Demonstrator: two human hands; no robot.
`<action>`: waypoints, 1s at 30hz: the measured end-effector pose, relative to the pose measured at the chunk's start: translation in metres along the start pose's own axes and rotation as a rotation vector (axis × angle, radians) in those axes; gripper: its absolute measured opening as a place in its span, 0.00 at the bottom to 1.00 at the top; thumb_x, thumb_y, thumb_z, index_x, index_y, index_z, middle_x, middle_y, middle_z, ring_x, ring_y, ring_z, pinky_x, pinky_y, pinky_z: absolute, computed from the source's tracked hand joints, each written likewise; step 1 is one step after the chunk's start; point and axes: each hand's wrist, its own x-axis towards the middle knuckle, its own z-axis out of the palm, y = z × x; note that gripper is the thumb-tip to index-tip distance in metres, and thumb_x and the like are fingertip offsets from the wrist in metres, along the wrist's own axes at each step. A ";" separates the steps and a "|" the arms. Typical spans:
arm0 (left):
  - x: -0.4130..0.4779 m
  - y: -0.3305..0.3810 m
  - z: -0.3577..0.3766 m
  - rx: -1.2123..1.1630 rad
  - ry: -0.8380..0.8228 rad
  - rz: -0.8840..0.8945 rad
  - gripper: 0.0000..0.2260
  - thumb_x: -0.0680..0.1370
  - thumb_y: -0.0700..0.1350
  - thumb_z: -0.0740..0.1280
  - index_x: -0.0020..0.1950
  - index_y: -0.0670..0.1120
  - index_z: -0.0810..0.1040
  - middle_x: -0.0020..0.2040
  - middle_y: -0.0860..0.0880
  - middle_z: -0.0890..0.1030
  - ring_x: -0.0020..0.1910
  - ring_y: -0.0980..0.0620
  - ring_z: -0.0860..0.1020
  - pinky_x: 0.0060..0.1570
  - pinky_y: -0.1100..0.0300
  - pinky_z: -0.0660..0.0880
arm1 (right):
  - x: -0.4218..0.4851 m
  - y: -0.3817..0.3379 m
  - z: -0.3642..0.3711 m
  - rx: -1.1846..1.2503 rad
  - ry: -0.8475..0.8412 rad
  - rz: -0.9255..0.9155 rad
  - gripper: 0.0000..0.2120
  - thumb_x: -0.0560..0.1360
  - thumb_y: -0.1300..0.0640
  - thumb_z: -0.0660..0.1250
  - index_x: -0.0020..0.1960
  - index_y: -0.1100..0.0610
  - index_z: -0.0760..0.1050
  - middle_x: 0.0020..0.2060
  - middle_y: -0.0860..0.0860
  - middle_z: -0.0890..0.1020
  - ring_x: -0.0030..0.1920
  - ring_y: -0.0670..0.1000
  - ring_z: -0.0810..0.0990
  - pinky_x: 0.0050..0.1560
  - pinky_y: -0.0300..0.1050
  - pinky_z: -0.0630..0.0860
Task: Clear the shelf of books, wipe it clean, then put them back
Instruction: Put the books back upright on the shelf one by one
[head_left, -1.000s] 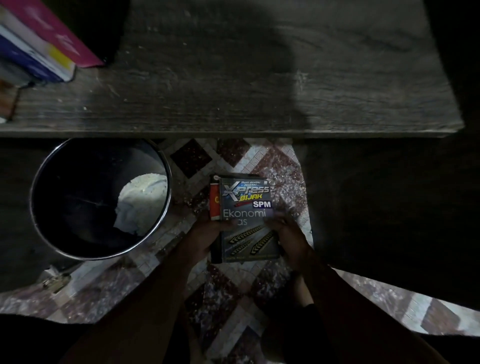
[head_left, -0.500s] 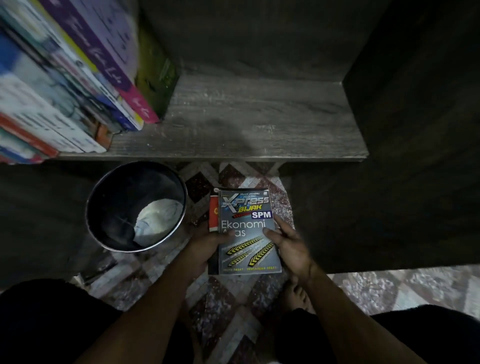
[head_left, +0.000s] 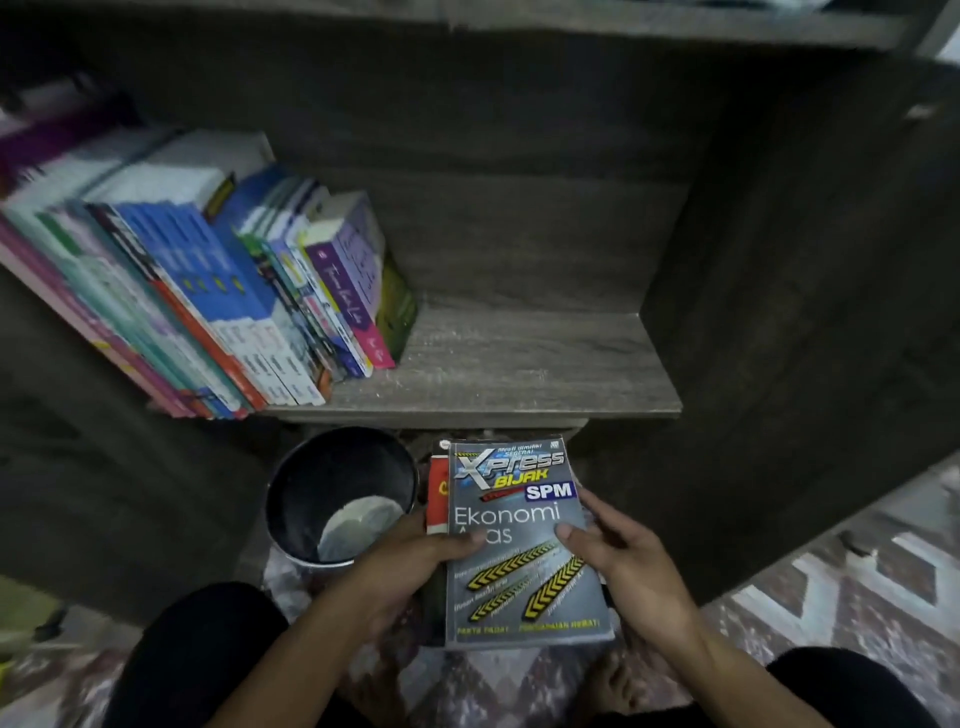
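I hold a small stack of books below the shelf; the top one is a grey "Xpress Bijak SPM Ekonomi Asas" book (head_left: 511, 540) and a red-covered book (head_left: 437, 499) peeks out under its left edge. My left hand (head_left: 410, 564) grips the stack's left side, thumb on the cover. My right hand (head_left: 618, 561) grips the right side, thumb on the cover too. The grey wooden shelf board (head_left: 524, 364) lies ahead. A leaning row of several books (head_left: 218, 291) fills its left part; its right part is bare.
A dark metal bucket (head_left: 311, 483) with a pale cloth (head_left: 358, 525) inside stands on the patterned tiled floor (head_left: 841, 587), left of the stack. The shelf unit's dark side wall (head_left: 779, 312) rises on the right. My knees are at the bottom corners.
The view has pulled back and tilted up, bringing the row of books and the shelf's back wall into sight. The stack has stayed in both hands.
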 end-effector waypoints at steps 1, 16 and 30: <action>-0.003 0.008 0.000 0.014 -0.006 0.023 0.12 0.75 0.41 0.71 0.58 0.42 0.81 0.51 0.44 0.85 0.50 0.45 0.84 0.52 0.53 0.79 | 0.000 -0.009 0.002 0.016 -0.013 -0.012 0.16 0.74 0.67 0.69 0.59 0.54 0.79 0.49 0.56 0.87 0.48 0.60 0.86 0.47 0.53 0.84; 0.137 0.116 -0.013 0.462 0.154 0.192 0.12 0.70 0.56 0.76 0.48 0.50 0.85 0.45 0.52 0.86 0.45 0.51 0.84 0.56 0.51 0.78 | 0.129 -0.082 0.004 -0.037 0.072 -0.102 0.20 0.77 0.62 0.69 0.68 0.55 0.73 0.48 0.60 0.86 0.46 0.63 0.86 0.43 0.54 0.83; 0.168 0.114 -0.014 0.718 0.358 0.187 0.18 0.71 0.56 0.75 0.56 0.49 0.82 0.54 0.50 0.84 0.53 0.50 0.81 0.56 0.57 0.76 | 0.175 -0.082 0.000 -0.194 0.121 -0.041 0.09 0.78 0.64 0.68 0.55 0.52 0.76 0.48 0.57 0.86 0.42 0.58 0.87 0.39 0.50 0.83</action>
